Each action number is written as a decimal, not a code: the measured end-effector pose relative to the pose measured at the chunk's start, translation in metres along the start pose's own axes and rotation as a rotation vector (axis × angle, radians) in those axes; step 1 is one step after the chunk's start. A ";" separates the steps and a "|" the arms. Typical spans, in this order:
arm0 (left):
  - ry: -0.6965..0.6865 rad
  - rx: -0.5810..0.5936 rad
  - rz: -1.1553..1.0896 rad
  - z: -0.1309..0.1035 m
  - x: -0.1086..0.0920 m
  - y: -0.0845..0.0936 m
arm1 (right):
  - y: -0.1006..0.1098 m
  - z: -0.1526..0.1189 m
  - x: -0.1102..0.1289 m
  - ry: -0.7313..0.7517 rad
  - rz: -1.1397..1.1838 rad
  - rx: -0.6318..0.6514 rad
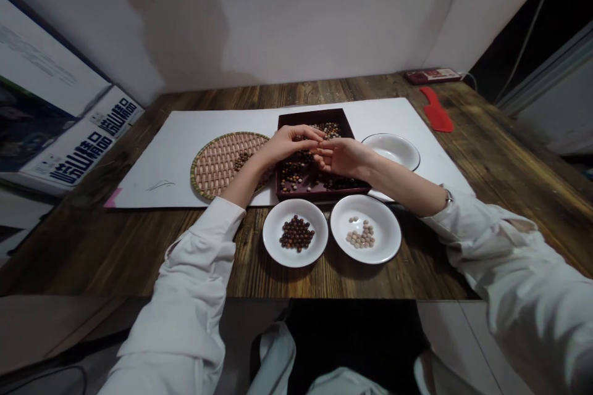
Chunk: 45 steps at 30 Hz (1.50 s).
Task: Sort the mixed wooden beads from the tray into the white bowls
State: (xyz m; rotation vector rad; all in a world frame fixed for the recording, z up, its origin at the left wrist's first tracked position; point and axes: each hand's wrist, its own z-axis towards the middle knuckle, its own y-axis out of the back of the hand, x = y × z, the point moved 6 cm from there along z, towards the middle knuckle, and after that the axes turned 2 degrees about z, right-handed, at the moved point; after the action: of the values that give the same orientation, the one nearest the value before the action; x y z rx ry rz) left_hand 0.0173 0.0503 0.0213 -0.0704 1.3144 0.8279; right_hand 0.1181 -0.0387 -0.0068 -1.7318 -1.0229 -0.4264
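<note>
My left hand (293,141) is over the dark red box (319,195), palm down, its fingers drawn together and reaching to the right. Their tips meet the fingers of my right hand (343,157), which is turned palm up and curled into a cup. Whatever lies between the fingertips or in the palm is too small or hidden to make out. Under both hands the box holds many mixed brown, dark and pale beads (291,174). In front of it, a white bowl (271,242) holds dark brown beads (297,233), and another white bowl (391,244) holds pale beads (361,236).
A round woven tray (210,163) with some brown beads (241,159) lies left of the box on a white board (152,154). To the right are another white bowl (391,147), a red comb-like piece (437,112) and a phone (430,76). Printed cartons (88,142) stand far left.
</note>
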 end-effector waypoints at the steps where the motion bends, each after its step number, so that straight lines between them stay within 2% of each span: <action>1: -0.005 -0.001 0.014 0.000 0.000 0.000 | 0.000 0.000 0.000 0.007 0.008 -0.001; 13: 0.003 -0.005 0.099 0.000 -0.004 -0.004 | 0.000 0.000 0.000 -0.008 0.044 -0.028; 20: 0.064 -0.017 0.154 0.000 0.001 -0.004 | 0.000 0.000 -0.001 -0.034 0.058 0.033; 27: 0.089 -0.091 0.128 0.000 0.002 -0.002 | -0.008 -0.004 -0.006 -0.080 0.059 0.079; 34: 0.089 -0.075 0.117 0.000 0.001 -0.004 | -0.013 -0.011 -0.007 -0.100 -0.002 0.071; 39: 0.078 -0.072 0.117 0.000 0.002 -0.003 | -0.017 -0.013 -0.008 -0.083 -0.064 0.109; 45: 0.100 -0.063 0.110 0.000 0.003 -0.004 | -0.011 -0.005 -0.011 -0.119 -0.146 0.228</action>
State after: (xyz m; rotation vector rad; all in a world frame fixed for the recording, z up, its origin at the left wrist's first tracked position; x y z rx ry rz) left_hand 0.0197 0.0487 0.0174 -0.0915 1.3955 0.9699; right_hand 0.1041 -0.0470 -0.0055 -1.4982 -1.2392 -0.2882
